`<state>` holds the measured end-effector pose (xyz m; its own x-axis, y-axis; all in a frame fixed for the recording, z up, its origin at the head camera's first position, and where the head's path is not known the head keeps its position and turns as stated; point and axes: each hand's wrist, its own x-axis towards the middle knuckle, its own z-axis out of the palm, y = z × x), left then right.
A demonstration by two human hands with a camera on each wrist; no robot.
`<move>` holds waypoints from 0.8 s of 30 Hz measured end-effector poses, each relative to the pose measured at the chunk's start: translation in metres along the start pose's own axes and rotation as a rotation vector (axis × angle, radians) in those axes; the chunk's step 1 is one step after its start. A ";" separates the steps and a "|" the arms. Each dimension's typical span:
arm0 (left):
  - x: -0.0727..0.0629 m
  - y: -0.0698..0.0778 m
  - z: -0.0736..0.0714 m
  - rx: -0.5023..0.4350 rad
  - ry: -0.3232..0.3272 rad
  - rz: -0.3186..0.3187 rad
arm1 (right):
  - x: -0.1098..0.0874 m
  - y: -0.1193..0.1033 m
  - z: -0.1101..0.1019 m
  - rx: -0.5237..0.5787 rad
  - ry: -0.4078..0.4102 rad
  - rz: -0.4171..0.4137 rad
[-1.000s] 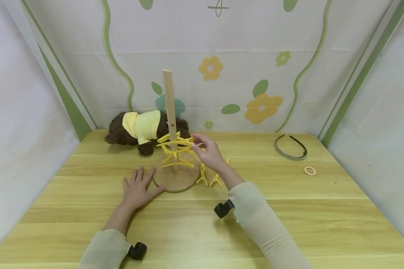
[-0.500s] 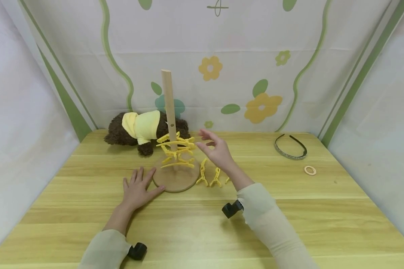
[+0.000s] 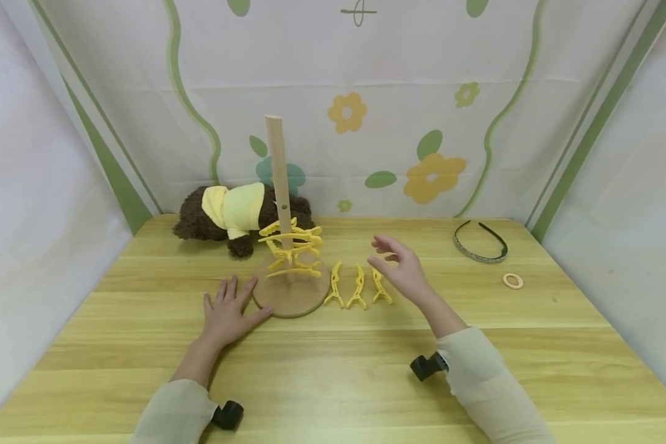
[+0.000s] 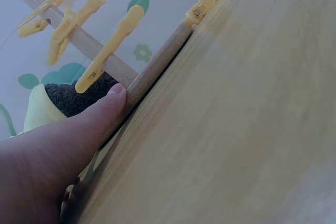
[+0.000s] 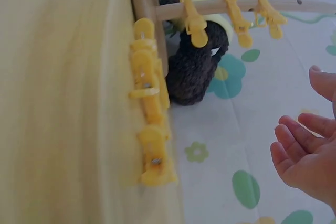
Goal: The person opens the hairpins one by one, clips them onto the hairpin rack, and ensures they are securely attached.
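Observation:
A wooden post (image 3: 277, 160) rises from a round wooden base (image 3: 288, 299), with three yellow hair clips (image 3: 292, 269) clamped one above another on its lower part. My left hand (image 3: 227, 314) lies spread on the table, its thumb and fingertips touching the base's edge; the left wrist view has the thumb (image 4: 89, 119) against the rim. Above the table, to the right of the stand, my right hand (image 3: 402, 268) hovers with relaxed fingers and holds nothing. Three more yellow clips (image 3: 357, 287) stand in a row right of the base, the rightmost clip (image 3: 382, 288) just below that hand.
Behind the post a dark brown plush toy (image 3: 194, 213) in a yellow top lies on its side. Far right on the table are a glittery headband (image 3: 480, 256) and a pale ring (image 3: 513, 281). A flower-printed cloth (image 3: 388, 123) backs the table.
My right hand has let go of the top clip on the post and moved right and downward, revealing the row of clips. My left hand has stayed in place.

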<state>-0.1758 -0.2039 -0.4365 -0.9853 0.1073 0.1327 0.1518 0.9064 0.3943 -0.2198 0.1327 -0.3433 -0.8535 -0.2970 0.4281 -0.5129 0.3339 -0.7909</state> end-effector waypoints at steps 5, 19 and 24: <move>0.000 0.000 0.000 0.001 0.000 -0.004 | -0.018 -0.005 -0.006 0.018 0.000 0.063; 0.001 0.002 0.000 -0.008 -0.005 -0.003 | -0.048 0.057 0.002 -0.041 0.031 0.222; 0.000 0.001 -0.001 -0.007 -0.005 -0.004 | -0.060 0.054 0.015 -0.073 0.082 0.287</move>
<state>-0.1754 -0.2037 -0.4355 -0.9863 0.1057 0.1266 0.1483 0.9039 0.4011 -0.1953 0.1546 -0.4184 -0.9675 -0.1091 0.2282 -0.2526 0.4580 -0.8523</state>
